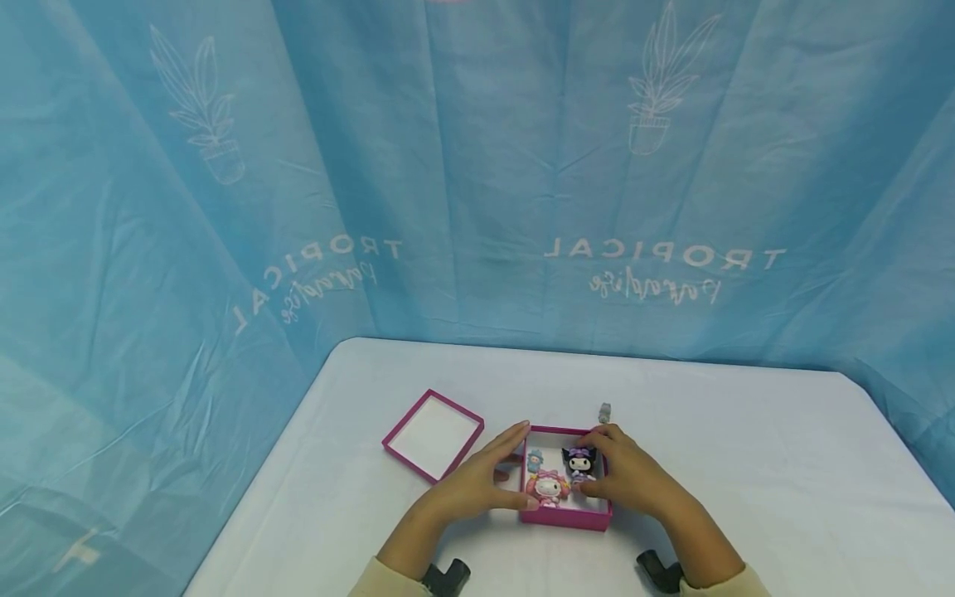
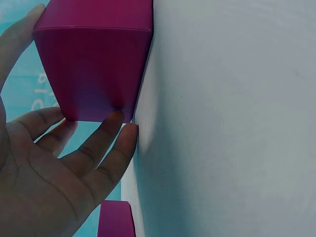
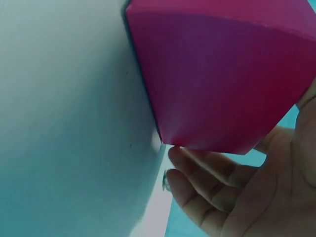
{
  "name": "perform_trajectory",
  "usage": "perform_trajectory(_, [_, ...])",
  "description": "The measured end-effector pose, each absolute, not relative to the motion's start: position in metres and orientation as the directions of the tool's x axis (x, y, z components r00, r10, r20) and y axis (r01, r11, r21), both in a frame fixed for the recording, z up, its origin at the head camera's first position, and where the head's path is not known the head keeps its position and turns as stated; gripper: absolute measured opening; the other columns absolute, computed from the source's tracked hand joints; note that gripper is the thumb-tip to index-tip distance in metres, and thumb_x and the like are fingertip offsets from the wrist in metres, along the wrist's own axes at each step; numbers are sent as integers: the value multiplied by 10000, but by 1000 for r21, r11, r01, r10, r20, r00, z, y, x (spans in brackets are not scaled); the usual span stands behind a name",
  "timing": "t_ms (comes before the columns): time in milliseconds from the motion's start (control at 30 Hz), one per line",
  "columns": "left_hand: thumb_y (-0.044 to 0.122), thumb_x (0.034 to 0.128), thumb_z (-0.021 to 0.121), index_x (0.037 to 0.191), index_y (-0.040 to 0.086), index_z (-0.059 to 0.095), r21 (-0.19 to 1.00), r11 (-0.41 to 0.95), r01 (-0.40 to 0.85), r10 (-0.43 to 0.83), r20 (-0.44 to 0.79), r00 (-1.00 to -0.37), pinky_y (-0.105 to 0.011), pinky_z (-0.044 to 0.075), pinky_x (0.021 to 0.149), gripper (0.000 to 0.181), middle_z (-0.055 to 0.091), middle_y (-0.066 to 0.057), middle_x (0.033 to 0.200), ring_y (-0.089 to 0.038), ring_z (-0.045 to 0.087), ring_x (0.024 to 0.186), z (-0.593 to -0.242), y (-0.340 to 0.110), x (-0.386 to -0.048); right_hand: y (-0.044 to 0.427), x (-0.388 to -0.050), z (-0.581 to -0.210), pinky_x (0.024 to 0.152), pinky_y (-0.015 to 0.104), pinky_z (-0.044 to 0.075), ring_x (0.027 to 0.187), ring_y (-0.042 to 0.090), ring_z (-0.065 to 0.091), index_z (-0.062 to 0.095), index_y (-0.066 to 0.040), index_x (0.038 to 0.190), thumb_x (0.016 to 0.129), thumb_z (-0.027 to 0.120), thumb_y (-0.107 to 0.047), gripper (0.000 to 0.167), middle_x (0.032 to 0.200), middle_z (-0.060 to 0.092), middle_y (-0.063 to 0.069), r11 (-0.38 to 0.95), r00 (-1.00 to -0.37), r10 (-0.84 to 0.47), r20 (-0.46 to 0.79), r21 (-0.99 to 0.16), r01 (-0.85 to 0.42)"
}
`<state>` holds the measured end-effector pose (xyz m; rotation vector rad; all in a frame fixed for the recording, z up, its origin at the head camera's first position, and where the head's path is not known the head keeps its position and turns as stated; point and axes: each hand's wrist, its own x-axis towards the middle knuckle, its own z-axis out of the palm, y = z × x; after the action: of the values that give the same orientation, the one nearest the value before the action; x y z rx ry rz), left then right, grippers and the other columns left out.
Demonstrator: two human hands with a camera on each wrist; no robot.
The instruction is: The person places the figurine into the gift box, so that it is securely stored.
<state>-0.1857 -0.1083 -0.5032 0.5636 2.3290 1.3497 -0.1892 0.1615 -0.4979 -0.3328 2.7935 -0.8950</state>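
Observation:
A magenta box (image 1: 564, 518) sits on the table with its inside facing up. It holds a pink-and-white figurine (image 1: 549, 489), a small blue figurine (image 1: 535, 461) and a black-and-white figurine (image 1: 580, 463). My left hand (image 1: 477, 481) grips the box's left side, thumb at the front corner and fingertips at the far end, as the left wrist view also shows. With thumb and index finger reaching over the right wall, my right hand (image 1: 637, 474) pinches the black-and-white figurine. Its other fingers (image 3: 197, 197) stay outside, by the box's far end.
A magenta-rimmed lid (image 1: 409, 464) with a white inside lies left of the box. Behind my right hand stands a small grey figurine (image 1: 604, 412). A white-covered table (image 1: 746, 431) carries everything, with a blue printed curtain (image 1: 492, 166) around its back and left.

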Motion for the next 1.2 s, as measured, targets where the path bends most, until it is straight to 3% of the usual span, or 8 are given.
perform_trajectory(433, [377, 785, 867, 1591, 447, 220, 877, 458, 147, 518, -129, -846, -415, 493, 1126, 1036, 174, 85, 1709, -230, 448, 1440, -503, -108, -185, 151, -185, -491, 1002, 655, 512, 1266, 412, 575, 630, -175, 1328, 744, 897, -271, 649, 1374, 560, 159, 809, -962, -169, -216, -588, -10])
perform_trajectory(1200, [388, 783, 867, 1612, 373, 224, 875, 459, 152, 524, -128, -842, -439, 488, 1128, 1049, 174, 75, 1710, -243, 457, 1435, -500, -108, -184, 151, -180, -495, 1034, 644, 497, 1300, 421, 562, 616, -173, 1304, 783, 870, -257, 586, 1419, 525, 158, 794, -973, -165, -164, -607, -32])
